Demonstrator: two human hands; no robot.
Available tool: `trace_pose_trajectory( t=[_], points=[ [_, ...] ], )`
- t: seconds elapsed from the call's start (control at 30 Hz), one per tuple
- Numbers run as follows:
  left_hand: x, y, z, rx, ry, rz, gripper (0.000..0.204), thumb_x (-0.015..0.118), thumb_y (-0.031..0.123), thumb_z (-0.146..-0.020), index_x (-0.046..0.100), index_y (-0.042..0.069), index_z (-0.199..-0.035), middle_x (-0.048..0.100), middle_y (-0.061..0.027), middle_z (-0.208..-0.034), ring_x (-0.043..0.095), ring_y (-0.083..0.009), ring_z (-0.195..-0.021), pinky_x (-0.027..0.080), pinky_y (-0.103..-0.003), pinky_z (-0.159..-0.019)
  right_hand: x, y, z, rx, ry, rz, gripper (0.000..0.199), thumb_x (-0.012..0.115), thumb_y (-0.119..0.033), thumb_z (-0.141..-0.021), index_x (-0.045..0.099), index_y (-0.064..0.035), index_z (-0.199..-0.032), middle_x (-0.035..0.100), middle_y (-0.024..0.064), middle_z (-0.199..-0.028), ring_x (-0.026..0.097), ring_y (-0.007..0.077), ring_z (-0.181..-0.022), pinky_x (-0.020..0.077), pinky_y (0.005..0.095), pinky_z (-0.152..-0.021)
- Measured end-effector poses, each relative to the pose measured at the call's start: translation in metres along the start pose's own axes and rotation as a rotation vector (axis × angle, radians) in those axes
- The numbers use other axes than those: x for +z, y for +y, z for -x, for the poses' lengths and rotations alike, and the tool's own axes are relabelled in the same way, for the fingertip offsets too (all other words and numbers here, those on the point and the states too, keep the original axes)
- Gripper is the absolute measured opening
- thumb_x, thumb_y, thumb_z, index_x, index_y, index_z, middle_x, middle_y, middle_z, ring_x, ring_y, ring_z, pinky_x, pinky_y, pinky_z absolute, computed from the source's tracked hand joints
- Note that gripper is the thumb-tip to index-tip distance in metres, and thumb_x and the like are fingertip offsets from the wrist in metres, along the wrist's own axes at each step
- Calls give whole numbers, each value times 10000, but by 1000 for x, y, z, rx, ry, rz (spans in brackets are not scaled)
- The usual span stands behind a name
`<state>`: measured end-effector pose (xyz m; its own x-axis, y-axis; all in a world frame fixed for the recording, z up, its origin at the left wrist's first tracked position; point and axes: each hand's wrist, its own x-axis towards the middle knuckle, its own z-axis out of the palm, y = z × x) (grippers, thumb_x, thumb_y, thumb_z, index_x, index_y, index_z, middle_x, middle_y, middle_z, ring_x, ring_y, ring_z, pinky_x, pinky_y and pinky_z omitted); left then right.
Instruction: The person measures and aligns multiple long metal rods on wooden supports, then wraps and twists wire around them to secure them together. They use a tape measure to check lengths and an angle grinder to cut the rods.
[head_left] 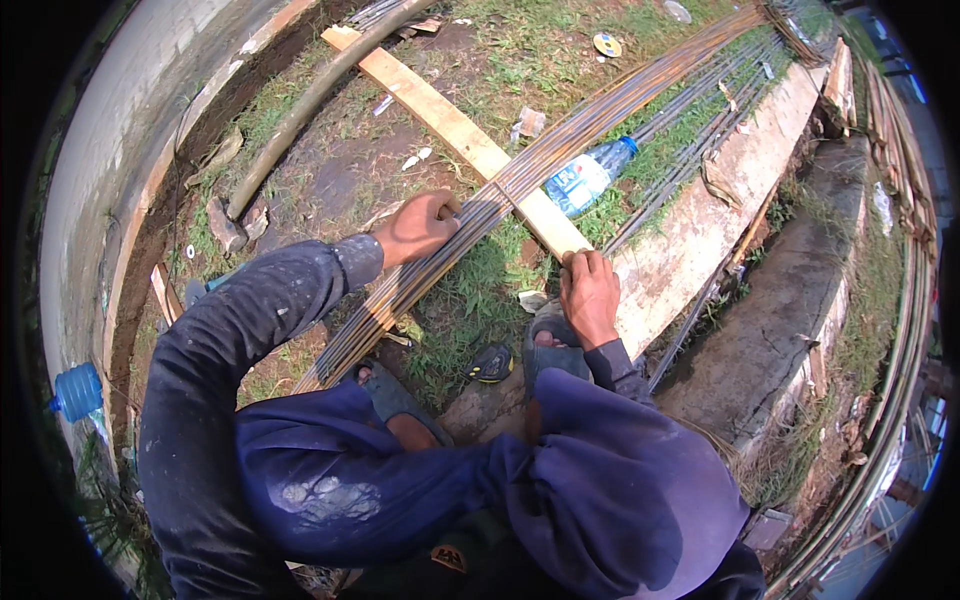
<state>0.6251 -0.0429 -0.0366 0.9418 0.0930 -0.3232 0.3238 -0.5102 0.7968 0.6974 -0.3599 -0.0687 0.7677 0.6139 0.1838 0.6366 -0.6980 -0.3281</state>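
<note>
At left, our left hand [418,226] is closed around the bundle of steel rods [520,175], which lies diagonally across the wooden plank [455,130] on the grass. Further right, our right hand [588,295] rests at the plank's near end, fingers curled; we cannot tell what it grips. One binding appears in place where the bundle crosses the plank; the remaining length looks untied.

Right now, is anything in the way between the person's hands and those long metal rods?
Nothing visible is. The left hand already rests on the bundle of rods, fingers curled over it. The right hand sits at the end of the wooden plank lying under the rods, just beside them.
</note>
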Motion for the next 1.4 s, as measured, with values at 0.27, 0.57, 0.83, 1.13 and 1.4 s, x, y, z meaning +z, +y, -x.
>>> trace_pose_trajectory(
  t=[0.27, 0.57, 0.83, 1.13, 1.4],
  points=[
    [9, 47, 18, -93, -137, -33, 308, 660, 208, -918, 638, -17, -1127, 674, -148, -982, 657, -242, -918, 523, -370, -828, -24, -9, -6, 128, -212, -224, 196, 694, -145, -856, 649, -44, -1017, 664, 160, -909, 656, 364, -816, 518, 449, -707],
    [58, 46, 87, -301, -772, 171, 406, 663, 290, -970, 607, -49, -1188, 666, -165, -1156, 655, -205, -985, 545, -353, -790, 27, -65, 3, 560, -622, -1012, 252, 749, -192, -896, 653, 38, -935, 674, 94, -748, 626, 161, -686, 504, 335, -630],
    [9, 0, 131, -587, -587, 287, 340, 602, 275, -1021, 606, -29, -1172, 715, -149, -910, 712, -224, -863, 557, -367, -746, 37, -114, -24, 487, -700, -1324, 213, 687, -206, -960, 654, 4, -958, 675, 51, -794, 624, 114, -725, 492, 286, -635],
    [-112, -60, 82, 79, -6, -1082, 259, 544, 133, -943, 620, 58, -1178, 685, -184, -1047, 681, -367, -949, 531, -478, -800, 39, -94, -23, 462, -721, -1305, 222, 646, -215, -961, 676, 3, -982, 678, 57, -827, 608, 111, -736, 467, 294, -642],
    [-192, -3, -45, 496, 545, -1497, 394, 632, 405, -954, 582, 97, -1194, 620, -50, -1181, 551, -256, -1229, 403, -428, -1071, 8, -63, -25, 620, -546, -1254, 236, 635, -221, -954, 684, 5, -999, 687, 52, -826, 609, 102, -761, 458, 276, -658]
  ],
)
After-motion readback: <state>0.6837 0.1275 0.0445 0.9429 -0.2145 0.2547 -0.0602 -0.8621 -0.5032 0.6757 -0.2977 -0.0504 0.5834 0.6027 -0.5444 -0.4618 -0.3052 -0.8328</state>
